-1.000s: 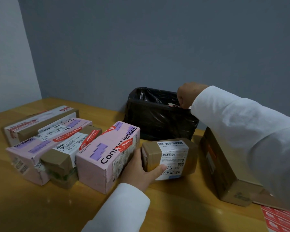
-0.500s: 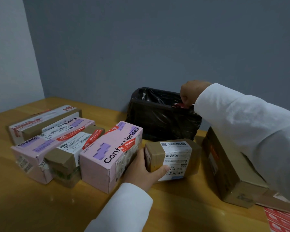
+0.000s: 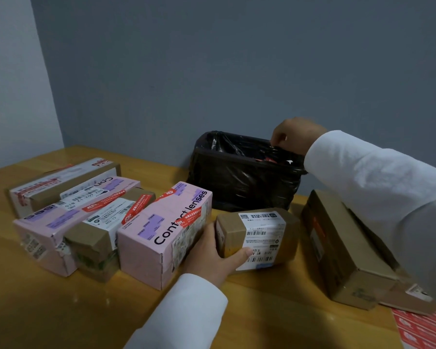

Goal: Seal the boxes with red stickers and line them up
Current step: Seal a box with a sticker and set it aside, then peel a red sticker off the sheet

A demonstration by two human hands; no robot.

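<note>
While the left hand (image 3: 213,253) grips the near end of a small brown box (image 3: 258,235) at the centre of the frame, thumb hooked over its white label, the right hand (image 3: 293,136) hangs above the black-lined bin (image 3: 239,177) at the back wall, fingers curled downward; whether they pinch anything cannot be told. Six boxes show on the wooden table (image 3: 48,311): four packed side by side at left, each crossed by a red sticker, namely a brown one (image 3: 61,183) farthest back, a pink one (image 3: 61,217), a small brown one (image 3: 103,230) and a pink contact-lens box (image 3: 161,230) touching the left hand; then the held box, and a larger brown box (image 3: 342,248) at right under the sleeve. A sheet of red stickers (image 3: 423,328) lies at the lower right edge. Bare tabletop runs along the lower left and between the held box and the larger one.
</note>
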